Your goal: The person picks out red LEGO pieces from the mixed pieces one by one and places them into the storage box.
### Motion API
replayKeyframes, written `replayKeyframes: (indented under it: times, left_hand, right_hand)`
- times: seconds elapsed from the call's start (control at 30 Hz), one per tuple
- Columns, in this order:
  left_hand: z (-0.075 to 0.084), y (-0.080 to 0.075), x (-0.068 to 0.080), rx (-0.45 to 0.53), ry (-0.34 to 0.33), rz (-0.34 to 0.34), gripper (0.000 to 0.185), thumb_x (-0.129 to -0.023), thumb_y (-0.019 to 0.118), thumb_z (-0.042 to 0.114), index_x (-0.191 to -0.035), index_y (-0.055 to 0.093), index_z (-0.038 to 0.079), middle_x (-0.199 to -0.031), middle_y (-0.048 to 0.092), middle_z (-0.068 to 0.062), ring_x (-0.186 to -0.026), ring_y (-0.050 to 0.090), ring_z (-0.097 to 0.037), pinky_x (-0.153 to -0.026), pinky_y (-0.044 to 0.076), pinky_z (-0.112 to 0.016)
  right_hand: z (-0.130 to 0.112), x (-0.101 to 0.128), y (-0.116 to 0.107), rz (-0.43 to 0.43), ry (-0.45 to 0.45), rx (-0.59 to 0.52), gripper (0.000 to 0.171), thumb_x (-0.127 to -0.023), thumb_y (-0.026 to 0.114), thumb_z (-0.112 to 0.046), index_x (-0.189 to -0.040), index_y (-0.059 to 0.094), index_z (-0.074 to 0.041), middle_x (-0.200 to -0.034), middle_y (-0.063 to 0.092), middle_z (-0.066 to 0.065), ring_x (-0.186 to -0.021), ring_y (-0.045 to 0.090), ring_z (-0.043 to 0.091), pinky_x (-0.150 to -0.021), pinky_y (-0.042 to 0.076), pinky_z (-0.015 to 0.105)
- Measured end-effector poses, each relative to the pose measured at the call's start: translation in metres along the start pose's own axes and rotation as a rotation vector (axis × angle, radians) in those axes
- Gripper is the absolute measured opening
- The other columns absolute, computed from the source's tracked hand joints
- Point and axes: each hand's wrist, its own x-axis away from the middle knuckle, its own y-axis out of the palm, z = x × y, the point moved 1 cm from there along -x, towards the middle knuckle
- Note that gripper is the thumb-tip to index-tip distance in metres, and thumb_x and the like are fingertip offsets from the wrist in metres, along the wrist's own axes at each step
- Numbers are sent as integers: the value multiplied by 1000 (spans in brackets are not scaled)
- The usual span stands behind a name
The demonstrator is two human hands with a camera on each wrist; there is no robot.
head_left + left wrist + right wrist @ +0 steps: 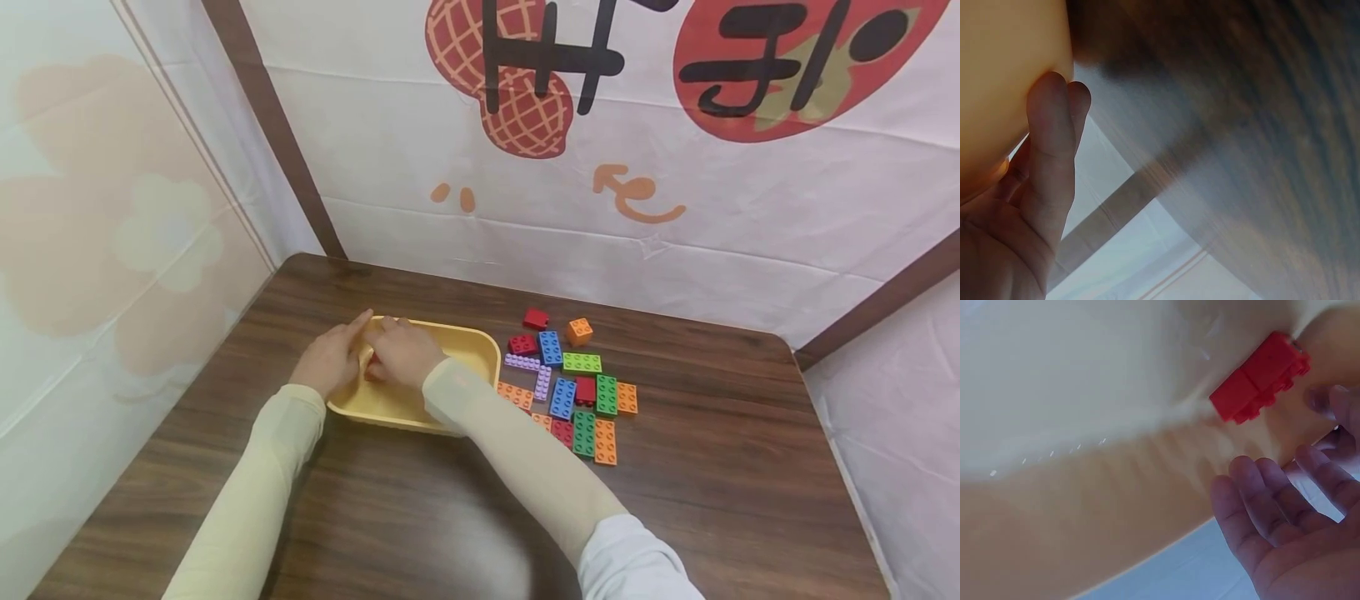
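A red brick [1259, 378] lies in a plain yellow tray [480, 346].

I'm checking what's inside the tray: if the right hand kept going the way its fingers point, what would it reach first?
Probably the red brick lying inside the yellow tray. In the right wrist view the right hand is open, fingers aimed toward it with a small gap between, though depth is unclear.

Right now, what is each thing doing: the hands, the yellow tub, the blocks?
Left hand: on the tub's left rim, fingers against its outer wall.
Right hand: inside the tub, fingers relaxed, holding nothing.
Yellow tub: upright on the table.
Red block: lying loose inside the tub.
Pile of blocks: spread flat on the table right of the tub.
Table: bearing it all.
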Motion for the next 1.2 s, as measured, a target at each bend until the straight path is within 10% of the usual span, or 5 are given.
replayKeyframes:
  times: [0.73, 1.2]
  left_hand:
    - [1, -3, -2, 32, -112, -106, 74, -94, 51, 3, -162, 25, 16, -138, 49, -33, -121, 51, -54, -106, 36, -66]
    - [5, -1, -1, 15, -72, -74, 73, -92, 51, 2, -160, 28, 13, -137, 48, -38, -119, 51, -57, -104, 37, -66]
  right_hand:
    - [46, 28, -26, -17, 112, 0, 54, -96, 65, -48, -140, 57, -19, -133, 59, 3, -119, 55, 24, -97, 50, 44]
    - [93, 64, -23, -24, 229, -98, 55, -97, 65, -47, -142, 56, -16, -134, 60, 6, -116, 57, 24, -98, 51, 44]
